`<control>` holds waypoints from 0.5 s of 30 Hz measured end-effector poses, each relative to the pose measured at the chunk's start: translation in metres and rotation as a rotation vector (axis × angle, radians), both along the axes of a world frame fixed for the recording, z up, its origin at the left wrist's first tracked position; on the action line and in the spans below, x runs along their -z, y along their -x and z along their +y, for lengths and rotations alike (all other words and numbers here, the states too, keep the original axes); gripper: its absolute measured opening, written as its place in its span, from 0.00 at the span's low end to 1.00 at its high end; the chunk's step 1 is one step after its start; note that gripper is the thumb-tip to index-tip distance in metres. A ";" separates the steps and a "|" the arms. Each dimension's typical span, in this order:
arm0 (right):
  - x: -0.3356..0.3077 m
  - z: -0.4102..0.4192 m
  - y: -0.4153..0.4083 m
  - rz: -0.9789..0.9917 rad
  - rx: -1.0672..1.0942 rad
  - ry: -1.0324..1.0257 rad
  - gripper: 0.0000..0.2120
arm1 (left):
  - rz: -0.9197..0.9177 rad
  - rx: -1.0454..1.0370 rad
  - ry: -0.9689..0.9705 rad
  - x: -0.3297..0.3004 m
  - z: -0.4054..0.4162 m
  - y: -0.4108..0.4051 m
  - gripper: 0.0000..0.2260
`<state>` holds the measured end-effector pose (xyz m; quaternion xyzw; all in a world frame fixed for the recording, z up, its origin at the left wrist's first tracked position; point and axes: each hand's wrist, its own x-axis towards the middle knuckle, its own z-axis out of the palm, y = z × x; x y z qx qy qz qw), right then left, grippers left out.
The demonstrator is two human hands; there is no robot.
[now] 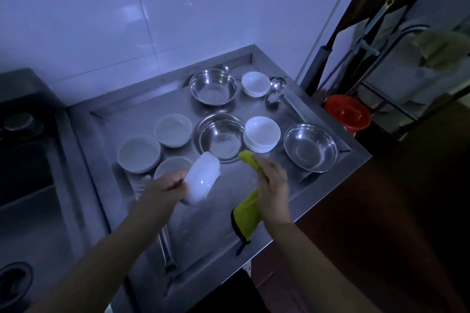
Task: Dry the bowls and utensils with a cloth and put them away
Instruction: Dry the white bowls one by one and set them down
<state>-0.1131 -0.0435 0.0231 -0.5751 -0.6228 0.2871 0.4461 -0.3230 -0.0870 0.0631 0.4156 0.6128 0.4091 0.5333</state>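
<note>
From the head camera, looking down on a steel draining counter [254,201] in dim bluish light: the left hand [170,184] grips a white bowl [201,181], tipped on its side and lifted clear of the counter, fingers curled round its rim. Just to the right, the right hand [272,180] clutches a yellow-green cloth [248,211], one end poking up above the fingers, the rest hanging down toward the counter's front edge. Bowl and cloth are near each other but apart. Behind the hands, three pale bowls [139,153] cluster on the left, a steel bowl [220,137] sits in the middle, a stack of white bowls [262,133] just beside it, and another steel bowl [310,147] on the right. Further back stand a third steel bowl [213,86], a small white bowl [255,83] and a ladle [277,89]. A sink [28,185] lies to the left, a red bucket [348,112] beyond the counter's right corner.
</note>
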 end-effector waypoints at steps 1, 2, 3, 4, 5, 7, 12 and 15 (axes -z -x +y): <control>0.003 0.003 -0.021 0.007 0.051 0.044 0.20 | 0.074 0.008 0.000 0.002 0.005 -0.003 0.08; 0.005 0.006 -0.042 0.019 0.099 0.079 0.21 | 0.183 0.036 -0.011 0.007 0.010 -0.007 0.09; 0.006 0.008 -0.062 0.038 0.144 0.105 0.22 | 0.319 0.089 -0.021 0.011 0.015 -0.014 0.12; 0.008 0.009 -0.080 0.061 0.192 0.127 0.21 | 0.439 0.157 -0.025 0.018 0.019 -0.021 0.15; 0.009 0.011 -0.096 0.082 0.244 0.152 0.20 | 0.543 0.218 -0.028 0.026 0.021 -0.029 0.16; 0.013 0.012 -0.119 0.112 0.327 0.220 0.18 | 0.699 0.265 -0.042 0.047 0.023 -0.049 0.13; 0.021 0.009 -0.140 0.165 0.355 0.309 0.16 | 0.947 0.521 -0.195 0.080 0.015 -0.095 0.10; 0.024 0.008 -0.141 0.201 0.360 0.331 0.15 | 1.046 0.754 -0.219 0.089 0.018 -0.110 0.15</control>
